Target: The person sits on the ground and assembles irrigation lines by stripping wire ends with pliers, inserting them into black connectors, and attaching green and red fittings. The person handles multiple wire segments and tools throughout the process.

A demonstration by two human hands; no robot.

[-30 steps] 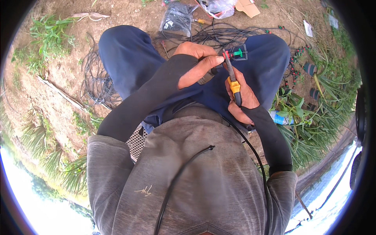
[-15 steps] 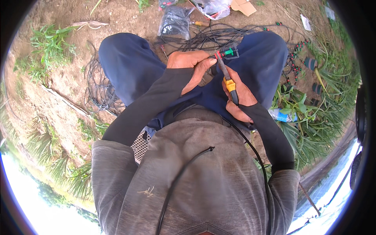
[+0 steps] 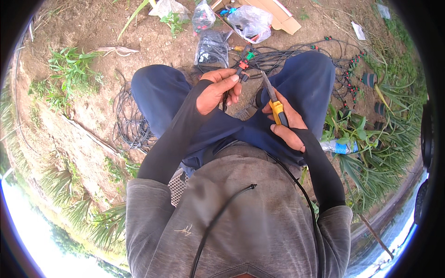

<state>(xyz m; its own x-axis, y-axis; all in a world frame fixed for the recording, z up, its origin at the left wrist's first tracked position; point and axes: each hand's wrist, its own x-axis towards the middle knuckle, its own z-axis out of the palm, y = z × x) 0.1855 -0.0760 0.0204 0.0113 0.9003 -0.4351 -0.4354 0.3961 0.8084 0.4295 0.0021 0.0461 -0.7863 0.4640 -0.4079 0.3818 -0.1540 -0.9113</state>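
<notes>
Pinched between the thumb and fingers of my left hand [image 3: 216, 91] is a small micro sprinkler [image 3: 244, 64] with red, green and black parts. It points up and away from me, above the gap between my knees. My right hand [image 3: 289, 124] is wrapped round pliers [image 3: 277, 111] with yellow and black handles. Their long, narrow grey jaws point up and left, apart from the sprinkler. Below the left fingers a thin black tube hangs, partly hidden by the hand.
Coils of thin black tubing [image 3: 132, 127] lie by my left knee, with more tubing [image 3: 278, 54] beyond my feet. Plastic bags [image 3: 250, 22] sit in and near a cardboard box [image 3: 282, 19]. On the right are red and green fittings [image 3: 351, 69], a plastic bottle [image 3: 340, 147] and plants.
The pliers have come away from the sprinkler and moved down slightly. My left hand has shifted left and tilted the sprinkler more upward. The whole view has shifted a little.
</notes>
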